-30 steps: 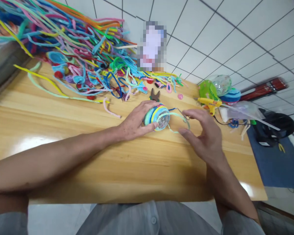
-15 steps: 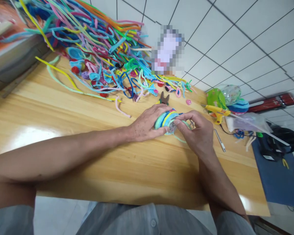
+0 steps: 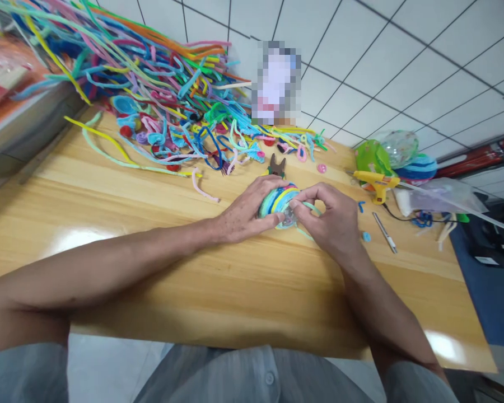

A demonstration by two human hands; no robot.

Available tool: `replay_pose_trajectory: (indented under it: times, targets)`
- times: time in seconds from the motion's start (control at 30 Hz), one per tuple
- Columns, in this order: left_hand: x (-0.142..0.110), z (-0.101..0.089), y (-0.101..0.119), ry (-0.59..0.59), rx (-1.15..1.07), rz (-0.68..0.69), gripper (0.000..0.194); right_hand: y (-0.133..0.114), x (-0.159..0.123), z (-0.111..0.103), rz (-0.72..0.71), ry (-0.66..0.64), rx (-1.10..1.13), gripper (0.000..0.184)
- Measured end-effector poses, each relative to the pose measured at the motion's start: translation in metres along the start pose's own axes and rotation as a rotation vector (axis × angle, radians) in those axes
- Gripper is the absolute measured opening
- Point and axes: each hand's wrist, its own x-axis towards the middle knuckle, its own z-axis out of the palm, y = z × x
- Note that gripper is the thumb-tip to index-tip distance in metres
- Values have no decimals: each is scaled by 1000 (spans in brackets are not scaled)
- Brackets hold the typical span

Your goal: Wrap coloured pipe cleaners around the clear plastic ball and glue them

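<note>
My left hand [image 3: 246, 211] is wrapped round a clear, rounded plastic piece [image 3: 278, 202] banded with blue, yellow and green pipe cleaners. It lies on its side, its see-through end turned towards my right hand [image 3: 331, 221]. Thumb and forefinger of that hand pinch a pale green pipe cleaner [image 3: 315, 208] against the clear end; a loop of it stands out beside the fingers. Palm and fingers hide much of the wrapped piece. Just beyond my left hand lies a pair of pliers [image 3: 277, 165] with dark jaws.
A heap of pipe cleaners [image 3: 159, 84] covers the back left of the wooden table [image 3: 218, 291]. To the right are a yellow glue gun [image 3: 376, 182] with a long glue stick, a slim cutter knife [image 3: 385, 232] and a green bag [image 3: 373, 157]. A phone [image 3: 273, 84] stands behind.
The view has shifted slightly, and small blue bits now show beside my right hand. Both hands keep their hold at the wrapped piece, with little change in their pose.
</note>
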Motion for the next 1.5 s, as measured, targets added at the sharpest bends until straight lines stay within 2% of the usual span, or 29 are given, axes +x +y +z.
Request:
replay_pose_trajectory:
  times: [0.4, 0.77, 0.93, 1.1, 1.5]
  targets:
    - [-1, -3, 4, -51, 6, -37, 57, -1, -1, 3, 1, -23, 19, 9]
    - [2, -10, 9, -66, -29, -140, 53, -2, 1, 4, 37, -54, 110, 9]
    - [1, -9, 4, -33, -39, -120, 52, 3, 8, -7, 127, -150, 244, 4]
    - [-2, -8, 1, -22, -56, -120, 53, 11, 13, -11, 235, -228, 355, 11]
    - [0, -11, 0, -52, -21, -60, 49, 10, 12, -2, 274, -208, 403, 13]
